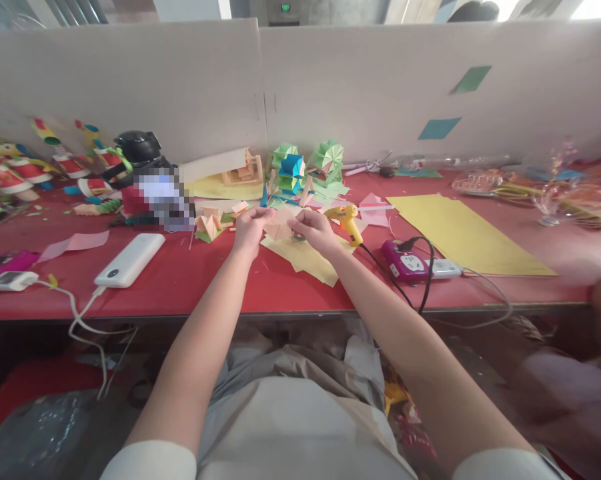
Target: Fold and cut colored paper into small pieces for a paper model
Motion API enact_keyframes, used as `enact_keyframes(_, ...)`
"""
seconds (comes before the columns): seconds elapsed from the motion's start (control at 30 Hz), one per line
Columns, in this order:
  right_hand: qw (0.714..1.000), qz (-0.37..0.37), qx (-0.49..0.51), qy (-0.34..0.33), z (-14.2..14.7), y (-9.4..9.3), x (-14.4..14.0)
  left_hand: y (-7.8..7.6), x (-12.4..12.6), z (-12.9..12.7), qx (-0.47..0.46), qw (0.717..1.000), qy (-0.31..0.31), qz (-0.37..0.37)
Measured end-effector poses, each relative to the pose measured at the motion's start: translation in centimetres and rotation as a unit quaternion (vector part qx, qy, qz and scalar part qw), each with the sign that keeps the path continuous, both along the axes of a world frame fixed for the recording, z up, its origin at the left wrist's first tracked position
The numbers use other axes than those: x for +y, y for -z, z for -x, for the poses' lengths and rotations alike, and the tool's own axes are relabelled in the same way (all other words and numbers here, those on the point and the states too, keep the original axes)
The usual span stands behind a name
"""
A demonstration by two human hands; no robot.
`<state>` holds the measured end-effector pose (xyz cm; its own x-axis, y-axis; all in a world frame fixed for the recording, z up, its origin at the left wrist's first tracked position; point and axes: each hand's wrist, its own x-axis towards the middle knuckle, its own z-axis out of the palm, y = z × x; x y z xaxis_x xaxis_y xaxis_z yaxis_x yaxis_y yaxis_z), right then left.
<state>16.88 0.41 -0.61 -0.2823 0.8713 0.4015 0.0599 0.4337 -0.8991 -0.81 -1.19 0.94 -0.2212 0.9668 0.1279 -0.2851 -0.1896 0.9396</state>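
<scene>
Head view: my left hand point(250, 232) and right hand point(316, 232), fingers point(264, 214) nearly closed, pinch a creased paper point(279, 224) above yellow sheets point(313, 262); folded models point(291, 167) stand behind, apparently done, while I judge this piece only partly folded.

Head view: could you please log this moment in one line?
left hand: holding paper; right hand: holding same paper; glue gun: right of hands

The desk point(190, 275) is lit softly and evenly; the top right corner is washed out by glare. The side edges are stretched and blurred, and one patch point(164, 199) at left is pixelated.
</scene>
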Motion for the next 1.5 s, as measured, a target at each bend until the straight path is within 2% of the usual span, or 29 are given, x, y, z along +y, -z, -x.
enact_keyframes(0.27,1.0,0.003,0.005,0.002,0.0,0.0,0.1,0.3,0.1,0.1,-0.024,1.0,0.017,-0.001)
enact_keyframes(0.43,1.0,0.009,-0.002,0.009,0.0,0.0,0.1,0.7,0.5,0.3,0.015,0.999,-0.018,-0.027)
enact_keyframes(0.63,0.997,0.064,0.053,0.005,0.0,-0.5,0.0,0.5,0.2,0.1,-0.004,1.0,0.027,-0.005)
enact_keyframes(0.93,0.996,0.064,0.065,-0.004,0.2,-0.5,-0.2,0.3,0.2,0.1,0.02,1.0,-0.005,-0.004)
enact_keyframes(1.23,0.995,0.082,0.063,0.005,0.0,-1.0,-0.4,0.1,-0.3,0.0,0.031,0.999,0.038,0.012)
enact_keyframes(1.5,0.999,0.042,-0.022,-0.001,-0.1,-0.4,-0.3,0.8,0.5,0.3,0.066,0.998,-0.023,-0.001)
